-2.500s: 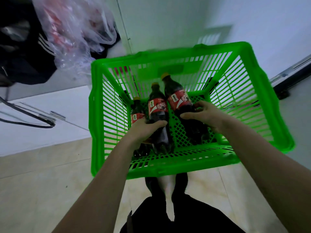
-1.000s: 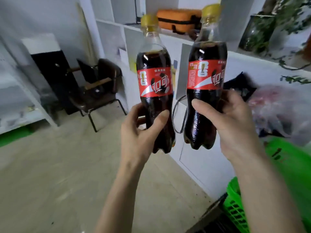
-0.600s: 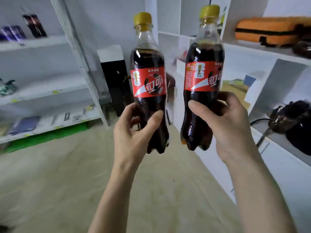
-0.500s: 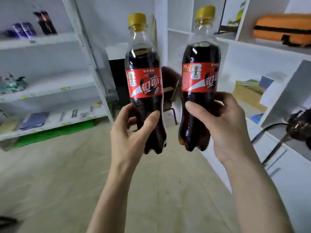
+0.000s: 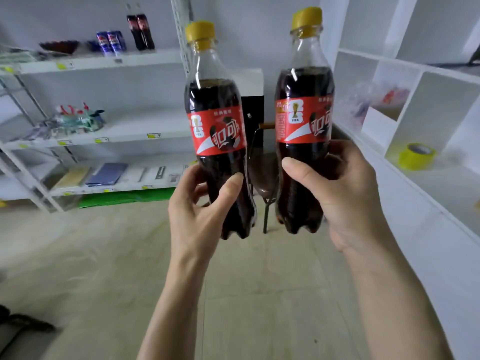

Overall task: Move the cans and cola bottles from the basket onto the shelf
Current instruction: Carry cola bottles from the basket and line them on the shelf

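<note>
My left hand (image 5: 200, 216) grips the lower body of an upright cola bottle (image 5: 217, 120) with a yellow cap and a red label. My right hand (image 5: 340, 193) grips a second, matching cola bottle (image 5: 304, 107), also upright, held a little higher. Both bottles are in the air in front of me, apart from each other. Across the floor at the left stands a white metal shelf (image 5: 104, 62). On its top board stand two blue cans (image 5: 111, 41) and two more cola bottles (image 5: 140, 31). The basket is out of view.
Lower shelf boards hold packaged goods (image 5: 75, 118) and flat booklets (image 5: 106, 174). A white cubby unit (image 5: 405, 107) runs along the right, with a yellow tape roll (image 5: 415, 155) in one cubby. A dark chair (image 5: 262, 175) stands behind the bottles. Beige tiled floor (image 5: 104, 255) lies between me and the shelf.
I lifted both bottles out of the green basket and turned left. The cubby unit slid to the right and the white metal shelf came into fuller view. My grips are unchanged.
</note>
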